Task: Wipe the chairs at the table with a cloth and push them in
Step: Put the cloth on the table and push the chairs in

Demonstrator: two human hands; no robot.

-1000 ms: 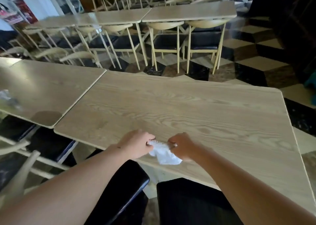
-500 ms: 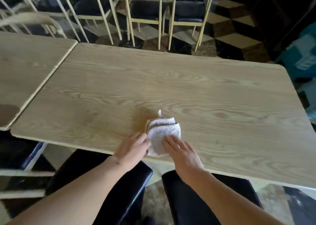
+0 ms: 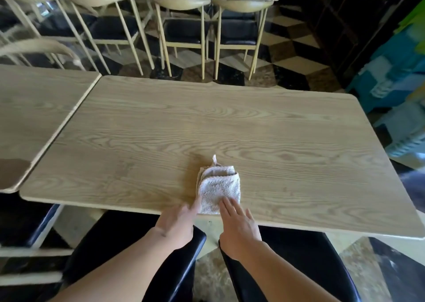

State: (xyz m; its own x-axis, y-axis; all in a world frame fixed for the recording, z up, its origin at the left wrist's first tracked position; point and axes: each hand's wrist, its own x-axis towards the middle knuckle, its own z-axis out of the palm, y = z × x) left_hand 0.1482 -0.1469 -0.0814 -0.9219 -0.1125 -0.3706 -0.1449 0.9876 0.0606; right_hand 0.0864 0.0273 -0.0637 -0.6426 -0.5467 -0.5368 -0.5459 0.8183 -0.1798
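Folded cloth (image 3: 218, 188) on table (image 3: 299, 145) edge, left hand (image 3: 177, 221) and right hand (image 3: 239, 223) flat, fingers spread, gripping nothing; two black chairs (image 3: 128, 244) below look unwiped, not pushed in

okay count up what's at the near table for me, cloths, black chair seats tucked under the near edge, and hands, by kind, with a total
Cloth: 1, folded, on the table
Black seats at the near edge: 2, left seat and right seat
Hands: 2, left hand and right hand, both at the cloth
Total: 5
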